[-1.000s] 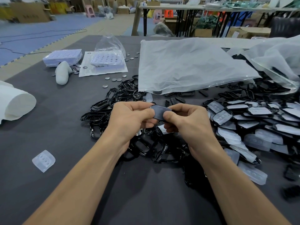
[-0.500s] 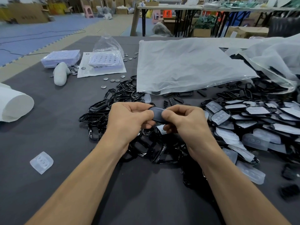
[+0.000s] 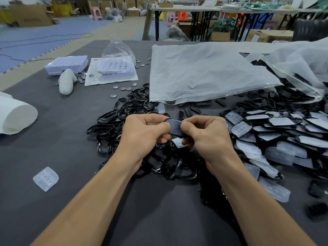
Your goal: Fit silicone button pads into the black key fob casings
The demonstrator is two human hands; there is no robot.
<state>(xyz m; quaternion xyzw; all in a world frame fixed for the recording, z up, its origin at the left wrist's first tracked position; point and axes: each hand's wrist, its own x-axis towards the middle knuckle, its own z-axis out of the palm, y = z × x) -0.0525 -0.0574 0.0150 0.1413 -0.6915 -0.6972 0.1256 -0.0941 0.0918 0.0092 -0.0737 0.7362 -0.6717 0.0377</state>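
Above the black pile (image 3: 110,125), left hand (image 3: 143,134) and right hand (image 3: 207,134) pinch one casing (image 3: 174,127).

Both hands (image 3: 143,134) (image 3: 207,135) seemingly pinch casing (image 3: 175,126).

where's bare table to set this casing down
Bare grey tabletop: between the forearms at the near edge, and left, between the loose translucent silicone pad, white roll and empty black casings. Crowded: those casings mid-table and the right-side heap of pad-fitted casings.
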